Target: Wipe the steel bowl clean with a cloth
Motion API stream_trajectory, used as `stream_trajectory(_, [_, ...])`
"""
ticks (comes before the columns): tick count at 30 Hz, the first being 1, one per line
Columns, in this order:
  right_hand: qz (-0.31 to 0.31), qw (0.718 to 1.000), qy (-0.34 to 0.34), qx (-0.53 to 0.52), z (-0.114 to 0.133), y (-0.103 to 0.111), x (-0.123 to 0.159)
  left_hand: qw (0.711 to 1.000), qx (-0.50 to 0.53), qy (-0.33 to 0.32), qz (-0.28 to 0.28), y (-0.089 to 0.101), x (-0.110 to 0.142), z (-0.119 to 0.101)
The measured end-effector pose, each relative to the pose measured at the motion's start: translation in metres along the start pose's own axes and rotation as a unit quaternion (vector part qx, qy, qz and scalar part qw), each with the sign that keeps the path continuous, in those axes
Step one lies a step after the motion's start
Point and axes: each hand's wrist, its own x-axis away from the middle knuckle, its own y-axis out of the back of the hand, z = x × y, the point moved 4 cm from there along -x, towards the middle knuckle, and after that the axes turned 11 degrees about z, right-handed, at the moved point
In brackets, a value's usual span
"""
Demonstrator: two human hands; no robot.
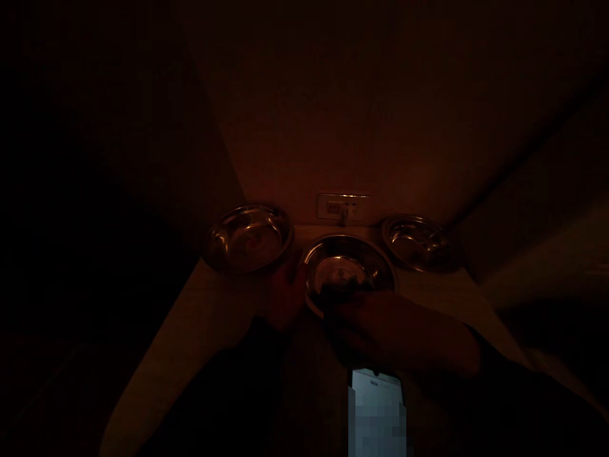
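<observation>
Three shiny metal bowls stand on a pale table in very dim light. The middle bowl (340, 244) has some dark stuff inside, too dark to name. At its left rim is my left hand (287, 292), close against the side; its fingers are lost in shadow. My right hand (380, 324) reaches over the near rim of the same bowl, with its fingertips in the dark, so I cannot see whether it holds anything. The left bowl (252, 238) and the right bowl (419, 241) sit apart from my hands.
A lit phone (378, 412) lies below my right hand, at the near side. On the wall behind the middle bowl is a socket plate (345, 206) with a switch. The pale table (190, 324) narrows toward the wall.
</observation>
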Motion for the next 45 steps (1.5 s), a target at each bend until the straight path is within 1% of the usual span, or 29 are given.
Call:
stream_trajectory(3, [-0.014,1.0,0.015,-0.005,0.005,0.0,-0.003,1.0,0.002,0.006,-0.013,0.0,0.0,0.001])
stream_trajectory(6, [-0.056,0.998,0.003,-0.001,0.014,-0.001,-0.016,1.0,0.004,-0.006,-0.018,-0.001,0.0,0.003])
stream_trajectory(8, [-0.073,0.997,-0.003,0.005,0.017,-0.002,-0.022,1.0,0.01,-0.002,-0.014,0.0,-0.001,0.003])
stream_trajectory(10, [-0.069,0.998,0.001,0.009,0.017,-0.002,-0.022,1.0,0.01,0.011,-0.006,0.001,-0.002,0.002])
stream_trajectory(14, [-0.028,1.0,0.008,0.007,0.01,-0.002,-0.009,1.0,-0.01,0.02,0.012,0.004,-0.005,-0.003])
stream_trajectory(17, [-0.013,1.0,0.013,0.009,0.006,-0.002,-0.001,1.0,0.001,0.025,0.009,0.006,-0.007,-0.001])
stream_trajectory(21, [-0.017,1.0,0.013,0.015,0.006,-0.003,-0.002,1.0,0.002,0.019,0.001,0.006,-0.005,0.006])
stream_trajectory(25, [-0.023,1.0,0.011,0.017,0.005,-0.004,-0.006,1.0,-0.022,0.009,0.017,0.0,0.004,0.008])
stream_trajectory(29, [-0.047,0.998,-0.006,0.041,0.002,-0.001,-0.009,0.999,-0.04,-0.012,-0.004,-0.006,0.014,0.008])
stream_trajectory(33, [-0.075,0.995,-0.007,0.071,0.003,-0.001,-0.015,0.999,-0.041,-0.005,0.018,-0.012,0.015,0.01])
stream_trajectory(39, [-0.105,0.99,-0.011,0.092,0.008,-0.008,-0.026,0.999,-0.031,-0.003,-0.008,-0.007,0.012,0.007])
stream_trajectory(42, [-0.1,0.991,-0.014,0.086,0.007,-0.009,-0.026,1.0,-0.003,0.009,-0.008,-0.003,0.01,0.005])
stream_trajectory(45, [-0.07,0.996,-0.008,0.057,0.003,-0.004,-0.016,1.0,0.027,0.002,0.009,-0.001,0.007,0.004])
